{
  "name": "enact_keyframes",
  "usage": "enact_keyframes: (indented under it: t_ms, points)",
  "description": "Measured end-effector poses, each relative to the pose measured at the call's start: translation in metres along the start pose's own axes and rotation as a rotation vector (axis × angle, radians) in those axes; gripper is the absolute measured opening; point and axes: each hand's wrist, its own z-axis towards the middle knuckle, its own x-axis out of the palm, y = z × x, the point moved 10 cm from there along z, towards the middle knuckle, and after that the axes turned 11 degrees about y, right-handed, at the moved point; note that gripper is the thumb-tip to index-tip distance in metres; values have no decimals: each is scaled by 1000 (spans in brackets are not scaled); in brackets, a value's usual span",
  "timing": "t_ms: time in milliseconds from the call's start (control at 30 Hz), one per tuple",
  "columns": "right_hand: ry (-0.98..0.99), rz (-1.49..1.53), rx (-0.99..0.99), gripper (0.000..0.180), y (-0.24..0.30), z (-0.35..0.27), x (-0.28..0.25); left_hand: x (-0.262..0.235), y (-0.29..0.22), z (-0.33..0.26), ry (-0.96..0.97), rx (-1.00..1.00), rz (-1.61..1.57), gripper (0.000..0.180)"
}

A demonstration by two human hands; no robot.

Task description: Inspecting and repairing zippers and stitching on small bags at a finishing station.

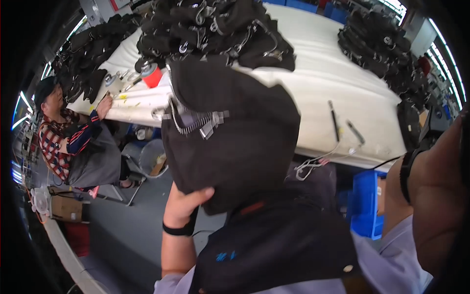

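Note:
A black fabric piece (245, 132), shaped like a pouch or hood, hangs upright in front of my chest. It has a zipper (183, 125) and a pale metal-like pull or clip (211, 126) near its upper left. My left hand (188, 201) grips its lower left edge, thumb on the near side and the other fingers hidden behind the cloth. My right hand (443, 152) is raised very close at the right edge, past a black wristband. Its fingers are out of sight, and it is apart from the black piece.
A white-covered table (313, 63) carries large heaps of black fabric pieces (215, 34). A red container (151, 76) and two slim pen-like tools (334, 120) lie there too. At left a person (73, 132) sits working. Below are a blue crate (364, 203) and a clear bin (152, 159).

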Motion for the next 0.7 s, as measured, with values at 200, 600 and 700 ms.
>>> enact_keyframes:
  t_ms: [200,600,700]
  points:
    - [-101,-253,-253,98,71,-24,-16,29,27,-41,63,-44,-5,63]
    - [-60,-380,152,71,-32,-75,70,36,59,-29,156,-32,169,37]
    - [-110,-279,229,60,-60,-84,99,40,64,-22,166,-30,167,31]
